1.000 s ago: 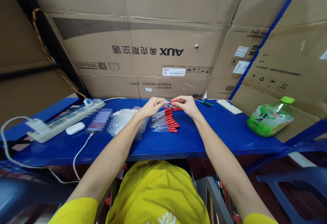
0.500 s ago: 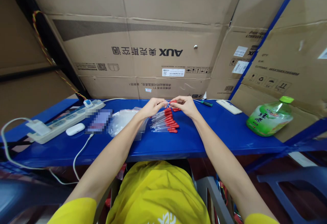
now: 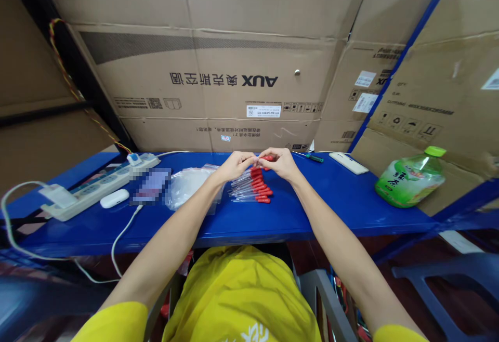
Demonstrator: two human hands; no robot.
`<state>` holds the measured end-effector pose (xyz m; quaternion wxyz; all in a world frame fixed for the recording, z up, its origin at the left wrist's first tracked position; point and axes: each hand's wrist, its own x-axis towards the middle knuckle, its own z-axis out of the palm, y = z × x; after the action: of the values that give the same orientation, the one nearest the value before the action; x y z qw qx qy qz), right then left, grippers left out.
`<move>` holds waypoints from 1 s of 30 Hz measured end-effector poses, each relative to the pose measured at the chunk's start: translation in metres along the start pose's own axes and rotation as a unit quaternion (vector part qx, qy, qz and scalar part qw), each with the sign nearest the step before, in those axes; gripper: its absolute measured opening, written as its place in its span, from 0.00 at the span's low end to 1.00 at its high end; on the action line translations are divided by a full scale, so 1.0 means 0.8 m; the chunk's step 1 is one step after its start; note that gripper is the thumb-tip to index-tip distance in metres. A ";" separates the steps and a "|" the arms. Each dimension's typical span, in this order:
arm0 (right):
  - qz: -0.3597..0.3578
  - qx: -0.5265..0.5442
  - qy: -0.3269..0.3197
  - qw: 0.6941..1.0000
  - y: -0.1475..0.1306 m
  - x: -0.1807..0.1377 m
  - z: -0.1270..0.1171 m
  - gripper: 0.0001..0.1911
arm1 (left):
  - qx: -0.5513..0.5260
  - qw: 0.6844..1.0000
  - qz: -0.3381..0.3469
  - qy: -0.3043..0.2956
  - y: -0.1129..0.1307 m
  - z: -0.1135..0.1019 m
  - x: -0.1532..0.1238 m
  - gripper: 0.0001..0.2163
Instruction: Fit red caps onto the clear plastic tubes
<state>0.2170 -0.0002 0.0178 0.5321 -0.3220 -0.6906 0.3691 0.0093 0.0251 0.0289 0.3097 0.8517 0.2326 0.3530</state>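
My right hand is closed in a pinch around the red handle of a small screwdriver, above the back of the blue table. Fingertip to fingertip with it, my left hand is also pinched; its fingers hide what lies between them. Just below both hands lies a row of small red-handled screwdrivers, handles to the right, with thin, clear-looking shafts pointing left. Clear plastic bags lie flat beside my left forearm, which partly covers them.
On the left are a power strip with plugs and cables, a white case and a blurred phone. A green-handled screwdriver, a pale phone-shaped object and a green drink bottle stand right. Cardboard walls the back.
My fingertips have come closer together, and my right hand has shifted slightly left. The screwdriver in it is more covered by fingers. The row on the table stays put.
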 end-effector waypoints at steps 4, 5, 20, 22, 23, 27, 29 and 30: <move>0.019 0.041 0.018 0.999 0.004 0.004 0.000 0.21 | 0.020 0.999 -0.008 0.031 -0.006 0.003 0.001 0.23; 0.022 0.048 0.029 0.998 0.005 0.005 0.000 0.22 | 0.027 0.999 -0.010 0.034 -0.008 0.004 0.001 0.24; -0.003 -0.031 0.081 0.996 0.011 0.012 0.003 0.24 | 0.139 0.983 0.015 0.122 -0.013 -0.005 0.001 0.19; -0.025 -0.154 0.048 0.987 0.008 0.007 0.008 0.20 | 0.071 0.989 0.022 0.125 -0.012 -0.004 0.001 0.21; -0.035 -0.202 0.035 0.978 0.007 0.005 0.011 0.18 | 0.044 0.992 0.028 0.113 -0.012 -0.002 0.001 0.20; -0.067 -0.301 -0.020 0.951 0.007 0.003 0.018 0.13 | 0.019 0.993 0.045 0.104 -0.012 0.000 0.002 0.14; -0.073 -0.320 -0.028 0.944 0.010 0.005 0.014 0.13 | 0.006 0.992 0.042 0.121 -0.014 -0.002 0.002 0.15; -0.073 -0.330 -0.031 0.940 0.011 0.005 0.011 0.13 | -0.008 0.992 0.037 0.124 -0.016 -0.003 0.003 0.16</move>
<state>0.2083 0.0063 0.0112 0.4000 -0.4167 -0.8114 0.0898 0.0066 0.0364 0.0224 0.2718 0.8070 0.2349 0.4687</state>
